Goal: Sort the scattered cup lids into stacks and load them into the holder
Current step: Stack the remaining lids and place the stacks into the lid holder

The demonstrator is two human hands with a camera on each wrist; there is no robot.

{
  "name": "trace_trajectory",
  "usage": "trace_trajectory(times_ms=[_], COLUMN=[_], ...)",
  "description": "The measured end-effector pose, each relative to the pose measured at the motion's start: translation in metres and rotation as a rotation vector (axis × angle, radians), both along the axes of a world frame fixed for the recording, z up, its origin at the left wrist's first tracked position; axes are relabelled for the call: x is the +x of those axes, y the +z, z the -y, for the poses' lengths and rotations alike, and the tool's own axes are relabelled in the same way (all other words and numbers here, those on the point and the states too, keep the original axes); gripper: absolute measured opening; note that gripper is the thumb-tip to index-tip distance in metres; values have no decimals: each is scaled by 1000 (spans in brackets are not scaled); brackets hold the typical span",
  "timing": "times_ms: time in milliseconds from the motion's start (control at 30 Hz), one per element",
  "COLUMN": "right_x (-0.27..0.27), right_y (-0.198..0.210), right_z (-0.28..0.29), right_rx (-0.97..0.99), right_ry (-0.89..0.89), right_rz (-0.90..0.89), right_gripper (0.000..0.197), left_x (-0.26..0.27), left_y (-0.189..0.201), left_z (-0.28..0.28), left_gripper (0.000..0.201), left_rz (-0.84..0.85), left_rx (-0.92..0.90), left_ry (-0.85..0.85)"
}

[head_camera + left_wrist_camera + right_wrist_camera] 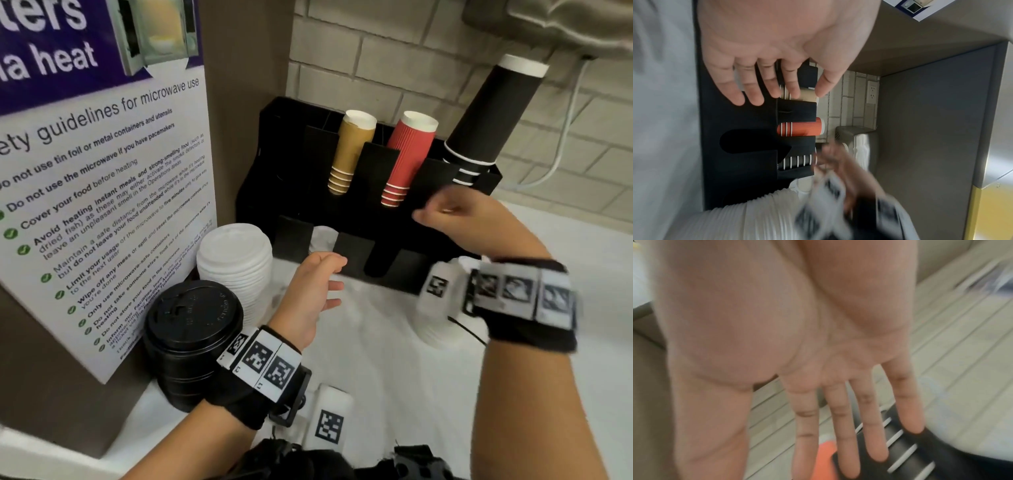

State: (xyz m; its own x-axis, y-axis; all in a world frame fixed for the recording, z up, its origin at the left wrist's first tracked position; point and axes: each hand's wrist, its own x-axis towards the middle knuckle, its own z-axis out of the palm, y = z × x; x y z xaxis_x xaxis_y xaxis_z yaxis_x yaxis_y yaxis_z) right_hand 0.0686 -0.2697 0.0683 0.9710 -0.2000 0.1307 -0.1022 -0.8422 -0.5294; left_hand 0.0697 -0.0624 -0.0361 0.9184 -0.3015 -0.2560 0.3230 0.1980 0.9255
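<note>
A black holder (287, 144) stands against the tiled wall with tan cups (349, 154), red cups (407, 157) and black cups (486, 116) in its upper slots. One lower slot shows white lids (322, 240). A white lid stack (236, 260) and a black lid stack (191, 335) stand left of it on the counter. Another white lid stack (748, 219) lies by my right wrist. My left hand (318, 291) hovers empty before the holder's lower slots, fingers straight (756, 91). My right hand (455, 219) is blurred in front of the black cups, fingers straight and empty (840, 434).
A microwave safety poster (102, 171) leans on the brown panel at the left. A white cable (561, 150) runs down the tiled wall at the right. A metal dispenser (548, 24) hangs above the black cups. The white counter (376, 359) extends right.
</note>
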Motion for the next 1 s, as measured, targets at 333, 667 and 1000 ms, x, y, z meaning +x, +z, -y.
trace_trajectory(times_ms=[333,667,1000], right_x=[-56,-51,-54], right_y=[-73,-82,-52], right_z=[42,50,19], right_rx=[79,70,304], right_ry=[-340,-359,-164], right_rz=[-17,90,290], right_gripper=[48,46,36], left_x=[-1,1,0], left_y=[4,4,5], left_z=[6,8,10], left_gripper=[8,10,18], left_rz=[19,48,183], left_rx=[-18,-19,3], left_ry=[-46,-52,-196])
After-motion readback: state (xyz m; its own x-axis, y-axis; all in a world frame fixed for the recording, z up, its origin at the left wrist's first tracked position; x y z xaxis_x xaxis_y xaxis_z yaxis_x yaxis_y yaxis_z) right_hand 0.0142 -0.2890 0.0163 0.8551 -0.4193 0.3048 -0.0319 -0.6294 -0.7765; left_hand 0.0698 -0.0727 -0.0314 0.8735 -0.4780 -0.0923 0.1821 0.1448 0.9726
